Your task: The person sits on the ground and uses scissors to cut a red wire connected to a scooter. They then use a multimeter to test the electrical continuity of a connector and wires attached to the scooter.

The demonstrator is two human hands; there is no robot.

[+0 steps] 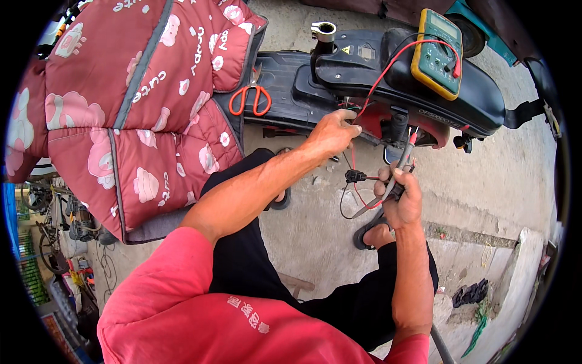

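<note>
Leftmost, hanging as a quilted red windshield cover (pixel 133 103) with pink cartoon prints over the scooter's front end, draping down and hiding the handlebars beneath. Lying just right of it on the black footboard (pixel 279 91), orange-handled scissors (pixel 250 97), blades closed, parked flat within easy reach. Reaching forward across the lap, left hand (pixel 332 133) curling closed around a bundle of thin wires (pixel 350 109) at the opened side of the scooter body, apparently pinching them out of the gap so a contact stays exposed; exactly which wire sits between the fingertips cannot be told. Dangling below that hand, a small black connector (pixel 354 176) on looping black and red leads, hanging free in the air between the two hands. Sitting lower and to the right, right hand (pixel 400 197) closing in a fist around the meter probes (pixel 401 164), tips pointing up toward the wiring opening, held pen-fashion probably for steady aim at a small terminal. Running up from the probes, a red test lead (pixel 394 60) arcing over the black seat panel. Resting at the far right on top of the seat (pixel 485 97), a yellow-cased multimeter (pixel 436 53), tilted face-up toward the head so the display stays readable while both hands are working below.
</note>
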